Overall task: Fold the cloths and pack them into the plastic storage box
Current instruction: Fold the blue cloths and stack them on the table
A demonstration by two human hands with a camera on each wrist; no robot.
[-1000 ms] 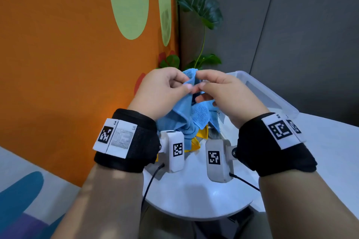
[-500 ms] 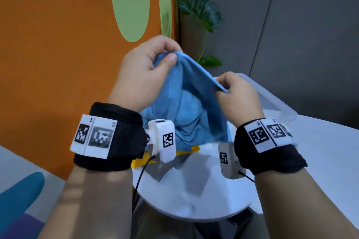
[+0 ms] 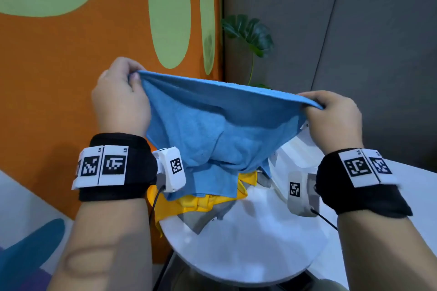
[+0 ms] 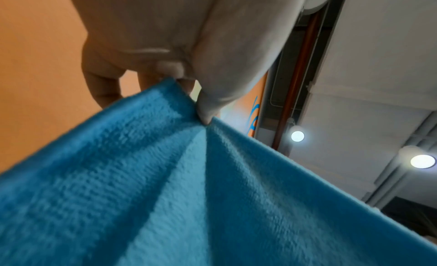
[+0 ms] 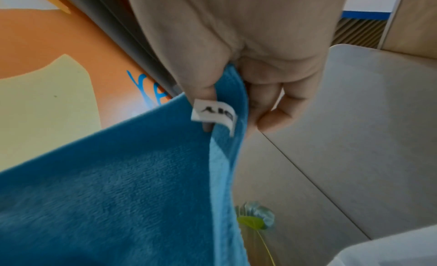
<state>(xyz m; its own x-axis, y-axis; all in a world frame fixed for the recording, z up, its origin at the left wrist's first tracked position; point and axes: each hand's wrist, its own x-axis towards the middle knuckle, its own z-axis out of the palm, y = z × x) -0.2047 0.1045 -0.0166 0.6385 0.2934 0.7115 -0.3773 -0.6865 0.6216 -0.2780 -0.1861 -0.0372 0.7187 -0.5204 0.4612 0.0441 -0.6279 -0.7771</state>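
Observation:
A blue cloth [image 3: 212, 130] hangs stretched between both hands above the round white table [image 3: 248, 250]. My left hand [image 3: 120, 99] pinches its upper left corner between thumb and fingers; the left wrist view shows that corner of the blue cloth [image 4: 165, 186] under the thumb. My right hand [image 3: 331, 118] pinches the upper right corner, and the right wrist view shows the blue cloth [image 5: 118, 186] with its white label [image 5: 212, 115] by the fingers. The cloth's lower part sags onto a yellow cloth [image 3: 189, 205] and a grey cloth [image 3: 203, 217] heaped on the table. The plastic storage box is hidden behind the blue cloth.
An orange wall with green shapes [image 3: 71, 78] stands close on the left, a grey panel wall [image 3: 354, 42] behind. A potted plant [image 3: 250, 35] rises behind the cloth. A second white tabletop [image 3: 416, 184] lies to the right.
Both hands have moved apart and upward, spreading the bunched blue cloth wide by its two top corners. The storage box, seen earlier behind the hands, is now covered by the cloth.

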